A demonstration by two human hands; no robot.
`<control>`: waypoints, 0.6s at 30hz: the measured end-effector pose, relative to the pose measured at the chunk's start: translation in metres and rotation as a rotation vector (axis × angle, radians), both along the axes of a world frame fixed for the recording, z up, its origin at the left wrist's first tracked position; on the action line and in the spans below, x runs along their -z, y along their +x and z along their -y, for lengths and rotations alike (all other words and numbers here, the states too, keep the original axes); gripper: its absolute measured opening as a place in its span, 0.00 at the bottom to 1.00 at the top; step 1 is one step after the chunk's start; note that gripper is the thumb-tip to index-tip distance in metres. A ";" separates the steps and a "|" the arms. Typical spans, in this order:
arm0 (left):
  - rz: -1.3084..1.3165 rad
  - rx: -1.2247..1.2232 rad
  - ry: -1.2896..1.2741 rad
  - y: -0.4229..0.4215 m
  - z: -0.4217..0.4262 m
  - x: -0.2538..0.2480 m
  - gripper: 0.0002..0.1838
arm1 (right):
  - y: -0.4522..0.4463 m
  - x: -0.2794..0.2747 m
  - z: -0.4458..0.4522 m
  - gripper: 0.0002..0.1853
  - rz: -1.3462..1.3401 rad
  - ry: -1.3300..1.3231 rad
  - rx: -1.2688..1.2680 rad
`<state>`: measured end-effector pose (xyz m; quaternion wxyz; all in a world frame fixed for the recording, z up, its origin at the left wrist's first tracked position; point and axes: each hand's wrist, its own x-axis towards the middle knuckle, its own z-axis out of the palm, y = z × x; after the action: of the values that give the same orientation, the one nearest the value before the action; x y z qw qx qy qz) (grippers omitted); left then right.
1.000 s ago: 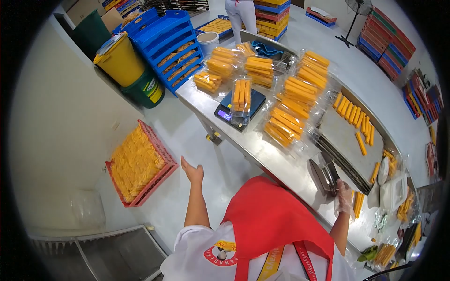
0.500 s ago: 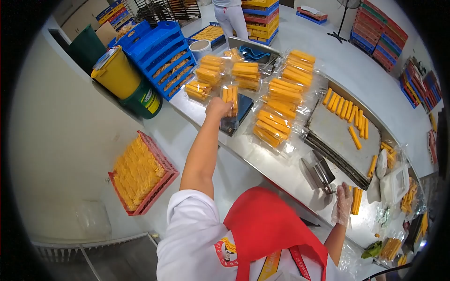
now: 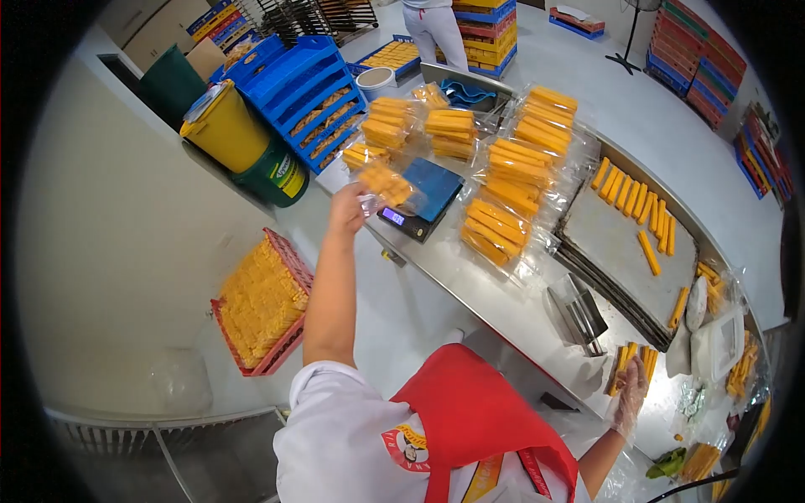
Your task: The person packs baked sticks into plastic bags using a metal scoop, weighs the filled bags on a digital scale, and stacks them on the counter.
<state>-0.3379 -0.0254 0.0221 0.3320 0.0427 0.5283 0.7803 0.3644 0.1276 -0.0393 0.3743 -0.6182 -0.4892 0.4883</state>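
My bare left hand (image 3: 346,208) grips a clear plastic bag of yellow bread-like sticks (image 3: 386,184), blurred by motion, above the left side of a digital scale (image 3: 436,189). The scale's display is lit, but I cannot read the number. In a clear glove, my right hand (image 3: 633,398) closes around a few loose yellow sticks (image 3: 621,367) low on the steel table. More sticks lie right beside its fingers. Left of that hand is a shiny metal holder (image 3: 577,314). Filled bags (image 3: 507,193) lie in a row right of the scale.
A metal tray (image 3: 620,235) bears several loose sticks. Other filled bags (image 3: 386,121) sit behind the scale. Blue crates (image 3: 293,92) and a yellow bin (image 3: 220,126) stand at the left. A red crate (image 3: 293,335) of yellow pieces is on the floor. Another person (image 3: 436,33) stands at the back.
My left hand has lifted the bag off the scale and moved it left, uncovering the lit display. My right hand has shifted slightly right and down, and sticks now show in its fingers.
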 end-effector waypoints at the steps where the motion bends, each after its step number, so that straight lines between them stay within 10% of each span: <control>1: -0.053 -0.066 -0.016 -0.010 0.015 -0.001 0.06 | 0.004 -0.006 -0.002 0.27 0.017 -0.019 -0.037; 18: -0.276 -0.062 -0.533 -0.188 0.022 0.101 0.05 | -0.175 -0.090 0.020 0.30 0.111 0.092 0.058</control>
<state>-0.5263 -0.0473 -0.0787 0.2327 0.0433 0.7557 0.6106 0.1890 0.1080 0.0508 0.3885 -0.6403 -0.5132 0.4192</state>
